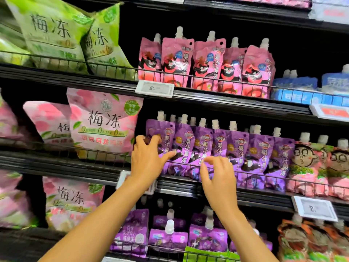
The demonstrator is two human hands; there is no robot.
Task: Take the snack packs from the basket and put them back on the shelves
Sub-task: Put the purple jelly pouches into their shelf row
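Purple pouches [207, 148] behind both hands' fingertips [171, 153].

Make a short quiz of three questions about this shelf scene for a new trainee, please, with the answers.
1. True or false: the left hand touches the leftmost purple pouch.
2. Which packs stand on the shelf directly above the purple pouches? A) pink spouted pouches B) orange pouches C) blue boxes
3. Fill in: the right hand holds ____.

Key: 1 true; 2 A; 3 nothing, its fingers hang loosely curled in front of the purple row.
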